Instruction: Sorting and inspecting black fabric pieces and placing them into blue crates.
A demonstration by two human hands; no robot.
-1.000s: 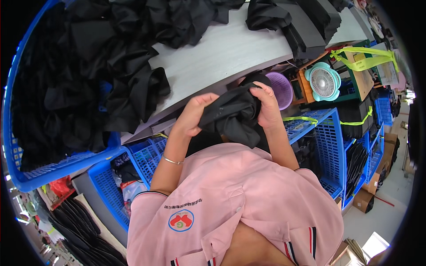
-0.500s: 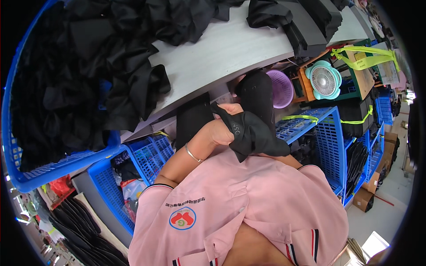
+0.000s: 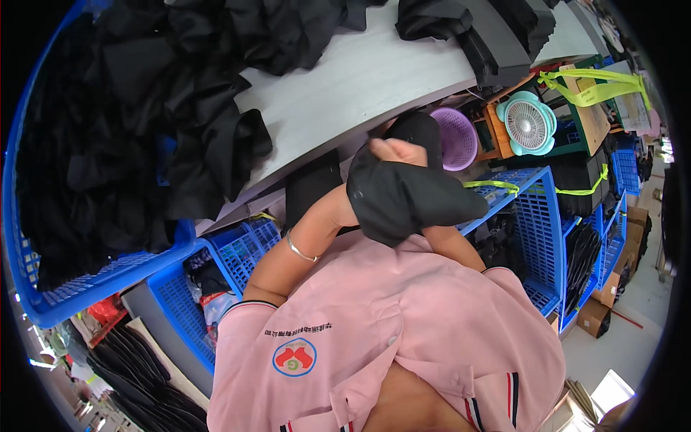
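Black fabric piece (image 3: 403, 201) bunched over both hands, left hand (image 3: 353, 205) hidden under it, right hand (image 3: 397, 151) gripping its top, purple basket (image 3: 458, 137) just beyond, white table (image 3: 360, 79) ahead.

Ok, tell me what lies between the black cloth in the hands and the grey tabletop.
Nothing visible does. The black fabric piece is wrapped over the left hand just below the grey tabletop's near edge, and the bare strip there lies open between the black garment piles.

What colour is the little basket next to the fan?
Purple; the basket beside the fan shows in the head view.
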